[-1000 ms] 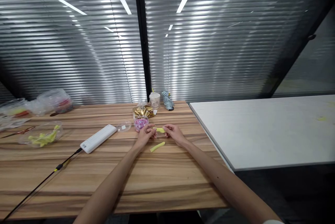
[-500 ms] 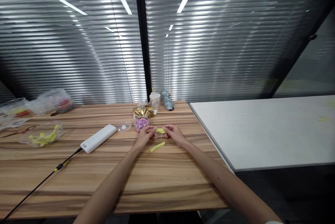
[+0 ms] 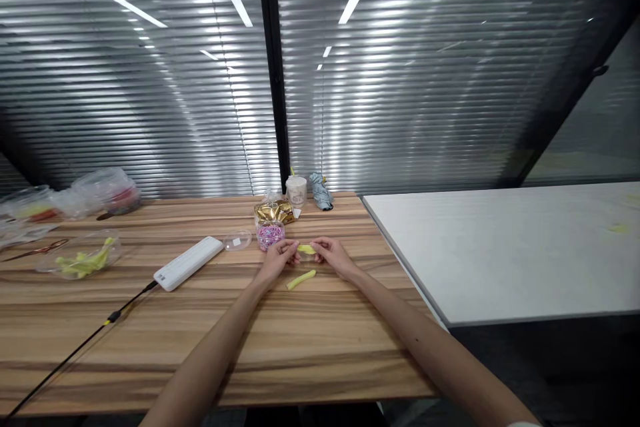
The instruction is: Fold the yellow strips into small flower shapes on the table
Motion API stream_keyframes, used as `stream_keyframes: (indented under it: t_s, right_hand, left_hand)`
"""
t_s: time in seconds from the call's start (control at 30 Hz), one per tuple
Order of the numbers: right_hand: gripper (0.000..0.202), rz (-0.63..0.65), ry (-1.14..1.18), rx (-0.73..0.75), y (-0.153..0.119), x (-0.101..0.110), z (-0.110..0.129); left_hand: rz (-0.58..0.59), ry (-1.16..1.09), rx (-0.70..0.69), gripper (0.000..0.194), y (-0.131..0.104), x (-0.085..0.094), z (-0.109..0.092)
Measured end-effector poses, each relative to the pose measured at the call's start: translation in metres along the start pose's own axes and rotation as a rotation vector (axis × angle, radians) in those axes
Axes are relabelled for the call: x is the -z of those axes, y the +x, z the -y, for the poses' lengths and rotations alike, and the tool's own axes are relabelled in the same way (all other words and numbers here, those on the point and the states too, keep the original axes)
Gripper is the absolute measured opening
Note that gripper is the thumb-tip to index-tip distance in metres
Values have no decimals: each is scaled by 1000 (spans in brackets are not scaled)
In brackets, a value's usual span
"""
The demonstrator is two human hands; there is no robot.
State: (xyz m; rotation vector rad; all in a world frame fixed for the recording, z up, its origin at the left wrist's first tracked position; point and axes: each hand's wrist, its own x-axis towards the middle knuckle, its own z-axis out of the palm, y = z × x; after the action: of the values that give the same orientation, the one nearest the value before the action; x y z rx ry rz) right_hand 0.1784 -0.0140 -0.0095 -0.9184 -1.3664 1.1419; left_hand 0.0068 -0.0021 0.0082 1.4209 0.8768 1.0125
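Note:
A short yellow strip (image 3: pixel 307 250), soft-looking, stretches between my two hands just above the wooden table. My left hand (image 3: pixel 280 260) pinches its left end, and my right hand (image 3: pixel 333 256) pinches the right end. Nearer to me, a second yellow strip (image 3: pixel 301 280) lies slantwise on the table, touched by neither hand. Close behind my left hand stands a clear tub of pink and purple rings or bands (image 3: pixel 271 235); their exact kind is too small to tell. Its likely lid, a clear round cover (image 3: pixel 237 240), lies to the left.
A white power strip (image 3: pixel 187 264) with a black cable lies left of my arms. Farther left are a clear bowl of yellow pieces (image 3: pixel 83 264) and scissors (image 3: pixel 47 248). A gold wrapper (image 3: pixel 280 212), paper cup (image 3: pixel 296 192) and blue-grey bundle (image 3: pixel 321 192) stand behind. A white table (image 3: pixel 510 247) adjoins on the right.

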Motion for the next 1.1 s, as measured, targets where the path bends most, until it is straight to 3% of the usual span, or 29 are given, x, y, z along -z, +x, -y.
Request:
stream_keyframes:
  t_s: [1.1]
  right_hand:
    - [29,27,-66,11,-1,0,1]
  left_hand:
    - [32,61,-12,36,-3,-3,-3]
